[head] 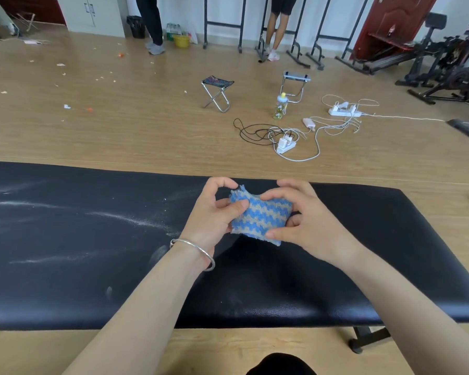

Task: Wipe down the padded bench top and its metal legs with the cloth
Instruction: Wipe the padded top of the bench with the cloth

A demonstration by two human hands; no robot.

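Wood-plank floor (119,117), wide and littered with small scraps at the far left. Across it, nearest the person, a long black padded bench top (65,280), glossy vinyl, streaked with pale dust along its left half. One dark metal leg (368,338) shows under its right near edge, foot on the floor.

Far right: black exercise machines (444,69) against the wall. Two people stand at the back, legs only in view.

Mid-floor beyond the bench: a small folding stool (217,93), a second chrome-framed stool (295,85), a clear bottle with a yellow cap (280,106), two white power strips with tangled cables (284,144).

Over the bench's middle, both hands raised clear of the padding. Left hand (211,212), silver bangle (192,253) at the wrist, thumb pressed down on the cloth's left edge, fingers curled behind. Right hand (309,220) pinches the right edge, thumb on the lower corner, fingers over the top. Between them the blue-and-grey patterned cloth (260,215), bunched, held above the bench top, not touching it as far as I can tell.
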